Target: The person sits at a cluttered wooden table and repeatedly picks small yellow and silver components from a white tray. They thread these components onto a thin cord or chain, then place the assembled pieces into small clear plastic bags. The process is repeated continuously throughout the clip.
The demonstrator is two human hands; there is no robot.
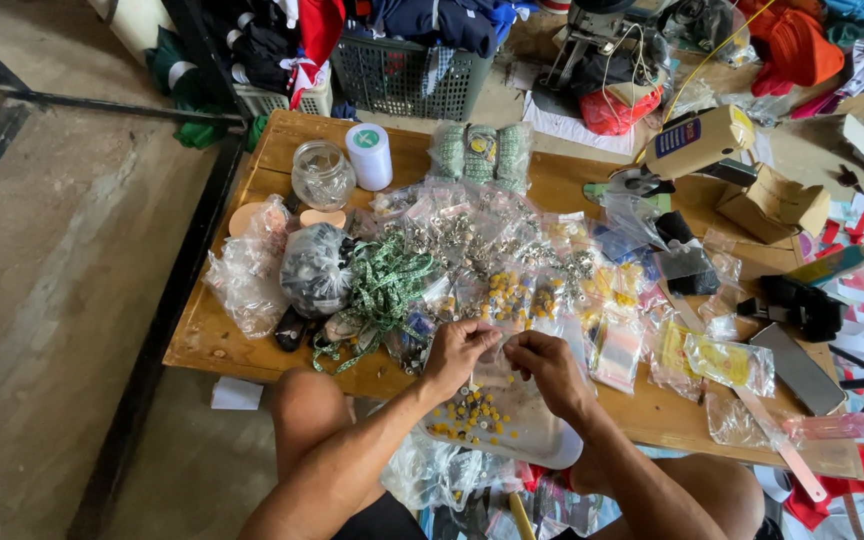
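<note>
— Fingers of both hands, what are they on?

— Left hand [459,350] and right hand [544,362] pinch one small clear plastic bag [497,352] between them, its long axis running nine to three; neither hand is nearer.

— And below?

— At six o'clock a white tray [542,432] with small yellow beads [467,415], on the wooden tabletop [282,150] edge.

— Farther out?

— Green patterned ribbon [384,285] at ten, glass jar [322,175] at eleven, grey laundry basket [407,75] at twelve, concrete floor [62,280] at nine.

You have one glass jar [322,175] and one white thread spool [369,156] well beyond your left hand [457,352], one cardboard box [774,205] far past your right hand [550,368], too many small bags to count
</note>
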